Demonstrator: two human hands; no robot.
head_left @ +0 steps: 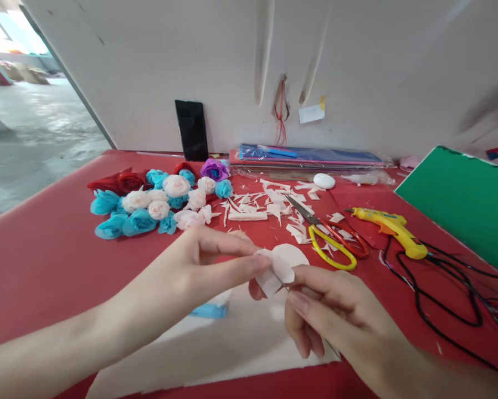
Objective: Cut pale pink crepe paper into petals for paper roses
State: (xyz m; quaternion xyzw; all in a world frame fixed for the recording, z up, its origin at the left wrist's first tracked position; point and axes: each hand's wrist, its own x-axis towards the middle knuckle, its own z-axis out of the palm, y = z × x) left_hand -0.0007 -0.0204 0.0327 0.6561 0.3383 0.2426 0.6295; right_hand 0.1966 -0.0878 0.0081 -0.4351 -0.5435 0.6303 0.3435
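Between the thumb and fingers of my left hand (199, 269) is a pale pink paper petal (269, 285), pinched at its upper left edge. My right hand (335, 310) is closed on a thin stick (281, 281), whose upper end lies against the petal; its lower end shows beyond my palm. I cannot tell whether it is wire or wood. Just behind the fingers lies another rounded pale paper piece (292, 254). Under both hands a large pale paper sheet (232, 360) covers the front of the red table (45, 266), with a small blue piece (209, 311) on it.
Finished paper flowers (149, 208) in blue, pale pink, red and purple are grouped at left. Paper scraps (252, 205) and scissors (332, 244) lie beyond my hands. At right are a yellow glue gun (392, 227), black cords (417, 293) and a green board (460, 205). A phone (191, 130) leans behind.
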